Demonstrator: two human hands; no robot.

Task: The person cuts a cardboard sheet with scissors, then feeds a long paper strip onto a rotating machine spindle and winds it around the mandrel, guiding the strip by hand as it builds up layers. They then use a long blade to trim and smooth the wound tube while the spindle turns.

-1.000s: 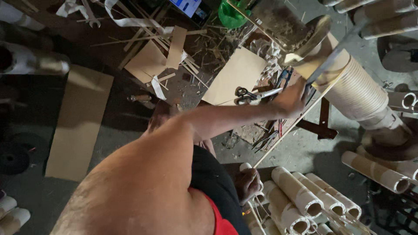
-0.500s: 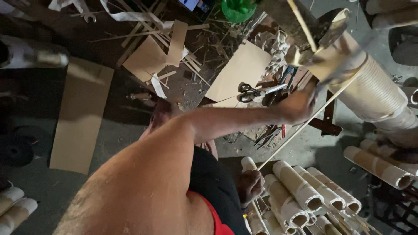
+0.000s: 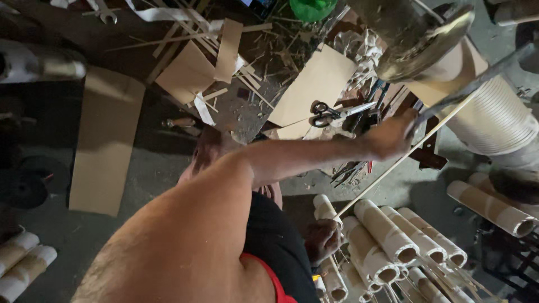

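Black-handled steel scissors (image 3: pixel 328 114) lie on a tan cardboard sheet (image 3: pixel 314 84). Long brown cardboard strip (image 3: pixel 105 146) on the grey floor (image 3: pixel 151 174). Green plastic tub (image 3: pixel 312 8) at top. Big white ribbed paper roll (image 3: pixel 494 118) at right.

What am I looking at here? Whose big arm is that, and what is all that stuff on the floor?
The camera sits on a person's head and looks down, so the big arm belongs to that person. There is no machine, only two bare hands. The left hand reaches out and grips a dark metal blade-like tool, though it is too blurry to name for sure. The right hand, lower down, holds the end of a long thin pale wooden stick that slants up toward the left hand. On the grey floor lie flat brown cardboard sheets, a pair of black-handled scissors, thin wood strips and scraps. Beside the right hand lies a pile of pale cardboard tubes.
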